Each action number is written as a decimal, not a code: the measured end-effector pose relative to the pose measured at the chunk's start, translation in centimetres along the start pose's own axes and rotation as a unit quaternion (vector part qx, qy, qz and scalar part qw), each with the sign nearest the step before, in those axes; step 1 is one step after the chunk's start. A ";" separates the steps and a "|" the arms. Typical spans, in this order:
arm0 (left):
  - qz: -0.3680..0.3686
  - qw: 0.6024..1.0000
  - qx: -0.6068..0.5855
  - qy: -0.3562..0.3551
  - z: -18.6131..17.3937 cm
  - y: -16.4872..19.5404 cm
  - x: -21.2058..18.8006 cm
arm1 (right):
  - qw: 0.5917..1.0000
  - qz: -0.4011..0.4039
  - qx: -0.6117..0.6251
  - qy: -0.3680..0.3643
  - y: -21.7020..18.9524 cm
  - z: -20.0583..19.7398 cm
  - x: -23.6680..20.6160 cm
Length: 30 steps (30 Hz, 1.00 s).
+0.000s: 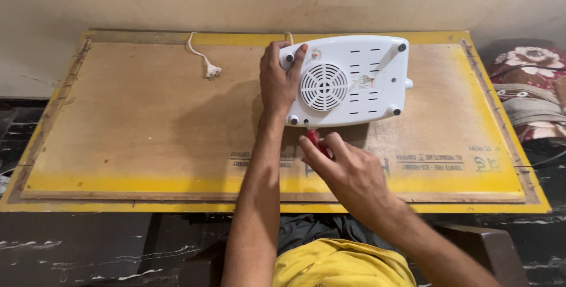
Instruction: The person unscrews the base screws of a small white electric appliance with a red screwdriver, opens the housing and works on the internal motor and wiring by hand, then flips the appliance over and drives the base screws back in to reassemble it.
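A white plug point(213, 71) lies loose on the tabletop point(147, 128). The left hand point(278, 80) presses the upturned white appliance point(348, 80) — the right hand's point(348, 172) grip wraps a red-handled screwdriver point(315, 141) at its near edge; the casing looks still closed.

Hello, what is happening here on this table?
A person works on a white appliance that lies upside down on a yellow-edged wooden board. The left hand presses on its corner, and the right hand holds a red-handled screwdriver at its near edge. The white plug lies unplugged on the board.
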<state>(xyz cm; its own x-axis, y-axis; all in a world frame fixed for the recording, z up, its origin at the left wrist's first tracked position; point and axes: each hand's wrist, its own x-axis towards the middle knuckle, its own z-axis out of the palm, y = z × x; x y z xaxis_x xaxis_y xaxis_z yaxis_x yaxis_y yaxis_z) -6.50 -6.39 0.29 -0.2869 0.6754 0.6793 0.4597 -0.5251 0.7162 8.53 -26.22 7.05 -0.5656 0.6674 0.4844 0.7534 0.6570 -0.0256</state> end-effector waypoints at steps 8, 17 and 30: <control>-0.012 1.000 -0.009 0.002 0.4 0.5 -0.5 | 0.973 -0.145 -0.113 -0.136 -0.3 -3.3 2.2; 0.001 1.000 -0.011 -0.002 0.4 0.5 -0.4 | 0.953 -0.213 -0.002 -0.214 2.3 -3.7 2.8; -0.017 1.000 -0.016 -0.007 0.1 0.3 -0.3 | 0.996 -0.044 -0.009 0.072 -0.7 2.5 -0.1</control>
<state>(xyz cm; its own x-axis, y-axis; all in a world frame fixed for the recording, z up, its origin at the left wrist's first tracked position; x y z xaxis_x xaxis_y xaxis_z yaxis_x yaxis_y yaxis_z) -6.15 -6.72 0.26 -0.2898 0.6999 0.6527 0.4226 -0.5184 0.7435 7.20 -25.84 4.80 -0.5768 0.5491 0.6048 0.7092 0.7040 0.0371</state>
